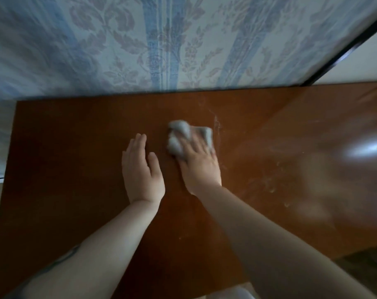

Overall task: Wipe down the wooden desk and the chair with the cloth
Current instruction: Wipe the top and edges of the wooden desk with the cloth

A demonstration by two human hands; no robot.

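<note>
A brown wooden desk (64,169) fills most of the view, its far edge against the wall. My right hand (199,165) presses a bunched grey cloth (179,134) onto the desk top near the middle; the fingers are spread over it and blurred, with cloth bulging between them. My left hand (141,171) lies flat on the wood just left of the cloth, fingers straight and together. Dust streaks and smears show on the right half of the desk. No chair is in view.
Blue and white floral wallpaper (161,44) rises behind the desk. A dark frame (347,48) runs diagonally at the upper right. Bright glare (366,149) lies on the desk's right side. Patterned floor (368,266) shows past the front right corner.
</note>
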